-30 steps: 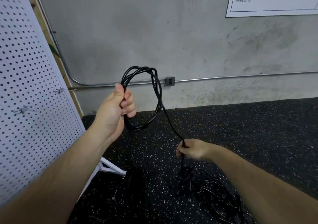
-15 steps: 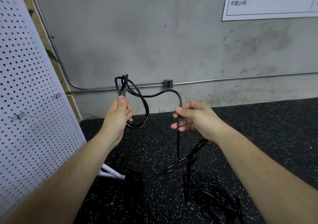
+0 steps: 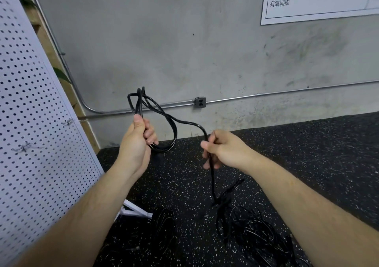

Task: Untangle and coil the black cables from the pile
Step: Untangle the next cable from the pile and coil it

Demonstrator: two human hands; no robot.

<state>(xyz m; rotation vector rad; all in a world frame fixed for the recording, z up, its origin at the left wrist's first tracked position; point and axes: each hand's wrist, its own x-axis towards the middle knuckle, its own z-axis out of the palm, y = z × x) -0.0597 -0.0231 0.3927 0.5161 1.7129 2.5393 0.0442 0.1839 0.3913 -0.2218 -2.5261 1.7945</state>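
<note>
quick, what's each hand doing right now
Left hand: closed round the coiled loops of the thick black cable.
Right hand: closed round the same cable's run hanging toward the floor.

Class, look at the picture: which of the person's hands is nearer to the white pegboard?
Left. The left hand, holding loops of the cable, is just right of the pegboard; the right hand grips the same cable further right, beyond the left hand.

both hands (image 3: 136, 143) (image 3: 223, 149) grip a black cable (image 3: 185, 122) above the pile (image 3: 252, 232).
</note>
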